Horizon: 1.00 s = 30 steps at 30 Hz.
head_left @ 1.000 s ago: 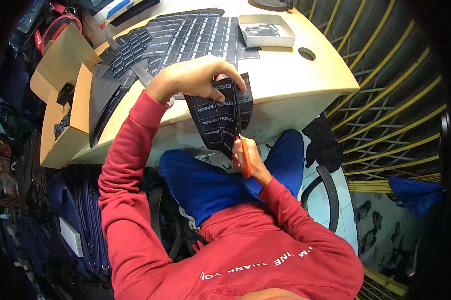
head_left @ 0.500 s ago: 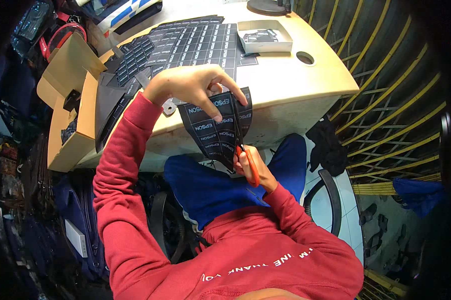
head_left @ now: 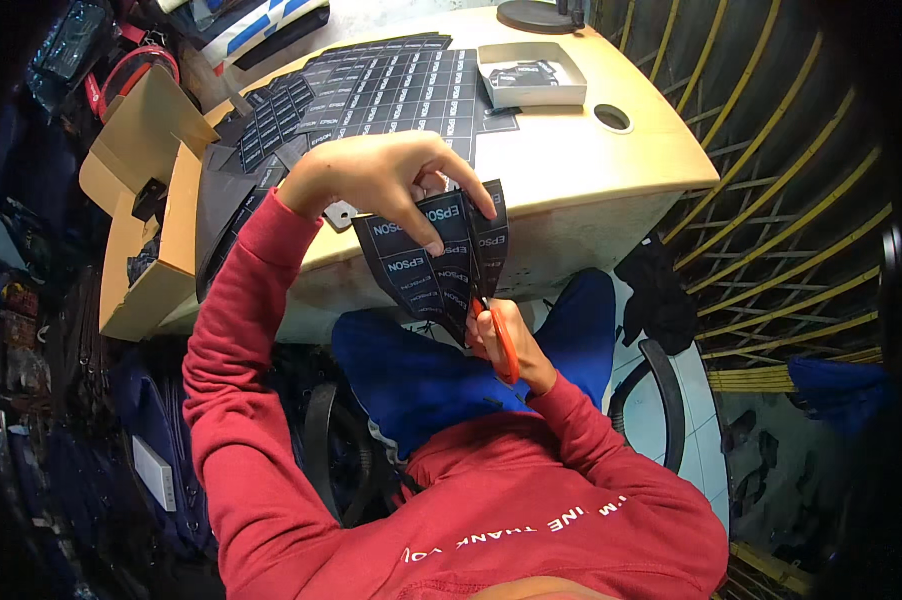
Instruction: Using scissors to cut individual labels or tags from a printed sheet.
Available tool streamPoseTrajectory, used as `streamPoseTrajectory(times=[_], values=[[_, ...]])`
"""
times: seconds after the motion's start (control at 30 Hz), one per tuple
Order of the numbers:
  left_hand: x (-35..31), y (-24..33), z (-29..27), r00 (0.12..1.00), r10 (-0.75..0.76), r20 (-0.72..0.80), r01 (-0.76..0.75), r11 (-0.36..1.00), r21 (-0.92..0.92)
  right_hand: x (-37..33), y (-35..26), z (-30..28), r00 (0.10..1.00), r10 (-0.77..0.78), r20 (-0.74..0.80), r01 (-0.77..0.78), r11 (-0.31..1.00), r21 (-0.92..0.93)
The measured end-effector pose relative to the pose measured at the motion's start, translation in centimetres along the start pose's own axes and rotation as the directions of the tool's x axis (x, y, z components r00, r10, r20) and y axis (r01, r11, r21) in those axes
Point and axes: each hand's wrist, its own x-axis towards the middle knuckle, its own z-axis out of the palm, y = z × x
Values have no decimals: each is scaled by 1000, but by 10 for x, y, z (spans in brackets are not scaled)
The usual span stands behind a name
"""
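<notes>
My left hand (head_left: pixel 383 180) pinches the upper edge of a black sheet (head_left: pixel 399 262) printed with pale labels in a grid. Thumb and forefinger are on either side of the cut line. From below, my right hand (head_left: pixel 519 335) grips orange-handled scissors (head_left: pixel 511 362), fingers in the loops. The dark blades point up along the sheet, between its wider left part and a narrower strip on the right. The sheet hangs over my lap, just off the table's near edge, and its lower end curls toward my right hand. Part of the blades is hidden against the black.
More black printed sheets (head_left: pixel 406 95) overlap on the wooden table (head_left: pixel 561 150). A shallow white box (head_left: pixel 541 95) holds small cut labels. An open cardboard box (head_left: pixel 176 215) stands at the left. A round hole (head_left: pixel 612 118) pierces the tabletop, and a metal lattice (head_left: pixel 771 190) rises at right.
The sheet's left part has swung slightly left, and the gap along the cut looks wider. The scissors remain at the cut, their handles slightly lower. My left hand keeps its pinch.
</notes>
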Motion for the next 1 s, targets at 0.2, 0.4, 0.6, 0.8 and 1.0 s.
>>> streamPoseTrajectory(times=[0.2, 0.4, 0.6, 0.8, 1.0], values=[[0, 1, 1, 1000, 5, 1, -5, 1000, 14, -1, 3, 0, 1000, -16, -3, 16, 999, -51], [0, 5, 0, 1000, -23, 2, 23, 1000, 6, -3, 0, 3, 999, -29, -32, 28, 999, -42], [2, 6, 1, 1000, 18, -3, -18, 1000, 18, -4, 2, 4, 998, -54, -45, 51, 996, -70], [2, 8, -2, 1000, -12, 2, 12, 1000, 4, -4, -6, 4, 996, -52, -73, 45, 994, -99], [-6, 1, -14, 998, -19, -67, 19, 1000, -5, -8, -10, -3, 998, -56, -26, 55, 998, -35]])
